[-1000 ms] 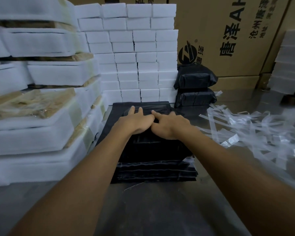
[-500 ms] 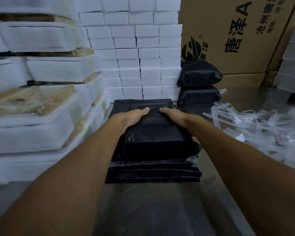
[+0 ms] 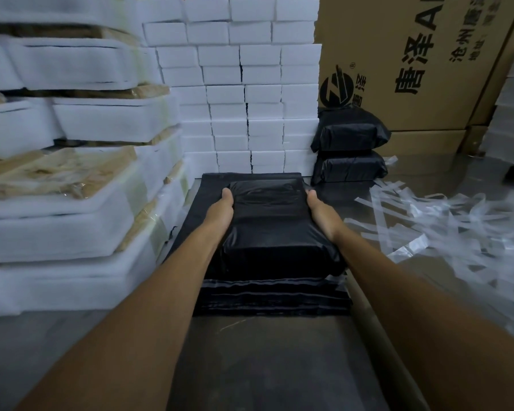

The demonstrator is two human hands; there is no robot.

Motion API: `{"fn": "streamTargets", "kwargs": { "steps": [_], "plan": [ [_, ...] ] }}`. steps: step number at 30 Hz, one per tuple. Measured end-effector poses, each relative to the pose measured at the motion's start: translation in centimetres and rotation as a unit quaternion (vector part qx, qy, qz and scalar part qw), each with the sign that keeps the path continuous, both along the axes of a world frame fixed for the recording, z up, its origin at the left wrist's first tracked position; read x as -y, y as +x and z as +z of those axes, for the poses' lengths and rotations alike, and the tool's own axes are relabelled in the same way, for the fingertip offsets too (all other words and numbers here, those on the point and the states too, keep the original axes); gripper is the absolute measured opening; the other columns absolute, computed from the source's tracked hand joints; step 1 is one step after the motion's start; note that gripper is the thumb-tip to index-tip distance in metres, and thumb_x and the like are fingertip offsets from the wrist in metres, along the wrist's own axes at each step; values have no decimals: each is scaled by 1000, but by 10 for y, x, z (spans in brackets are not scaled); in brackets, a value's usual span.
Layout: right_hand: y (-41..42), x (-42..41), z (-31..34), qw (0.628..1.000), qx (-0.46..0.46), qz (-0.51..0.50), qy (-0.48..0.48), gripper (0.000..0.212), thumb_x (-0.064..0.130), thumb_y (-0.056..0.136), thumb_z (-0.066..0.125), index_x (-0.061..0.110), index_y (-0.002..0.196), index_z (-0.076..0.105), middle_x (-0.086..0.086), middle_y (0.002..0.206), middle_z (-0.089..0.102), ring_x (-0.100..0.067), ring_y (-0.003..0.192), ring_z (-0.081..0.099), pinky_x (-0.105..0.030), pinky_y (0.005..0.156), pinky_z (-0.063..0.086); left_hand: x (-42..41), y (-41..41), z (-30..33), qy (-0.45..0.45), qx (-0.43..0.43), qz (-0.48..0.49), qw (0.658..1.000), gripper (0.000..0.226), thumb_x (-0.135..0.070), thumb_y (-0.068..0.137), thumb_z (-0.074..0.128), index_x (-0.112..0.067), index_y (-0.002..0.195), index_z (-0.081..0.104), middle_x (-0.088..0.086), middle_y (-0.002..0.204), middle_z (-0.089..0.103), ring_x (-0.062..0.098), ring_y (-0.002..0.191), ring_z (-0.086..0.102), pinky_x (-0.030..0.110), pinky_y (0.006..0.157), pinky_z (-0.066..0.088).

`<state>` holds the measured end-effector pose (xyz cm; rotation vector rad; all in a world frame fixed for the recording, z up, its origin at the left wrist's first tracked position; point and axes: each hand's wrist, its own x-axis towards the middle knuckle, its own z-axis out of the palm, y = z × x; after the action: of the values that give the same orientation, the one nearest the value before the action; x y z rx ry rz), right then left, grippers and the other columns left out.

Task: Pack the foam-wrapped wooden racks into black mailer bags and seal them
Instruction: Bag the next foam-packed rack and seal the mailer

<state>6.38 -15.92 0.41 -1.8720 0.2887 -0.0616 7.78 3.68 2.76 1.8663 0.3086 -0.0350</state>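
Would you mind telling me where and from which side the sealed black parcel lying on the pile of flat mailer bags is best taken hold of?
Take the sealed black parcel by its two long side edges, one hand from each side. It lies flat, blocky and wide, on the pile of flat mailer bags, so its sides stand free. The left hand and right hand already flank it that way.

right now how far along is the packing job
Done: two sealed black parcels stacked by the cardboard box. In hand: the left hand and right hand grip a third packed bag on the pile of empty bags. Left: the tall stacks of foam-wrapped racks on the left.
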Motion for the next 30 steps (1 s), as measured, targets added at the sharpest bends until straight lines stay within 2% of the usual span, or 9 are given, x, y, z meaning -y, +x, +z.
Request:
{"fn": "streamTargets", "kwargs": {
  "steps": [4, 9, 12, 15, 18, 22, 24, 26, 30],
  "plan": [
    [-3, 0, -3, 997, 58, -13, -42, 61, 47, 108, 20, 10, 135, 61, -19, 142, 53, -33, 131, 49, -31, 95, 34, -12, -6, -16, -26, 91, -38, 995, 45, -37, 104, 41, -8, 134, 57, 5, 120, 64, 25, 119, 54, 23, 83, 34],
    [-2, 7, -13, 990, 106, -19, -95, 46, 27, 109, 38, -11, 121, 62, -28, 125, 62, -41, 121, 55, -45, 104, 41, -22, -12, -30, 106, 184, -47, 976, 29, -17, 104, 43, -2, 112, 66, 16, 112, 65, 27, 109, 57, 30, 85, 40],
    [-5, 10, -20, 985, 112, -4, -128, 34, 12, 107, 41, 1, 136, 56, -22, 134, 60, -38, 126, 53, -42, 103, 41, -23, -18, -30, 158, 210, -56, 963, 33, -12, 104, 43, -1, 130, 59, 18, 126, 63, 33, 119, 56, 33, 94, 41],
    [-15, 7, -22, 979, 173, 6, -107, 37, 3, 105, 42, 6, 141, 50, -17, 139, 53, -30, 127, 52, -38, 105, 42, -25, -22, -32, 205, 223, -69, 950, 28, -16, 105, 40, -3, 120, 60, 19, 114, 65, 34, 108, 57, 35, 84, 40],
    [-25, 1, -17, 970, 234, -54, 48, 23, 14, 101, 49, 10, 119, 63, 13, 121, 47, 3, 105, 57, -24, 92, 47, -30, -30, -35, 338, 214, -91, 912, 17, -16, 102, 39, -18, 85, 38, 6, 84, 49, 29, 84, 49, 38, 69, 29],
    [-38, -2, -16, 973, 218, -36, 72, 22, 28, 93, 54, 31, 82, 73, 25, 84, 60, 6, 79, 60, -18, 73, 46, -38, -38, -36, 540, 238, -126, 797, 18, -10, 95, 53, -12, 107, 40, 7, 112, 49, 27, 102, 49, 35, 81, 37],
    [-46, -3, -15, 975, 192, -33, 103, 19, 37, 87, 58, 33, 84, 77, 12, 83, 63, -6, 76, 60, -27, 74, 47, -42, -38, -34, 592, 202, -146, 766, 36, -11, 91, 60, -13, 120, 40, 6, 120, 51, 26, 111, 49, 32, 88, 37],
    [-49, 0, -17, 981, 169, -24, 92, 22, 43, 89, 56, 39, 89, 77, 4, 73, 59, -9, 66, 54, -25, 65, 44, -45, -37, -32, 641, 172, -161, 730, 50, -13, 86, 68, -14, 127, 39, 6, 124, 53, 25, 114, 50, 31, 90, 38],
    [-54, 4, -22, 984, 175, 23, 22, 26, 41, 97, 50, 48, 98, 75, 26, 91, 73, 11, 78, 66, -8, 63, 49, -46, -39, -31, 632, 151, -168, 742, 44, -14, 89, 64, -16, 128, 44, 7, 122, 58, 28, 113, 53, 34, 91, 39]
  ]
}}
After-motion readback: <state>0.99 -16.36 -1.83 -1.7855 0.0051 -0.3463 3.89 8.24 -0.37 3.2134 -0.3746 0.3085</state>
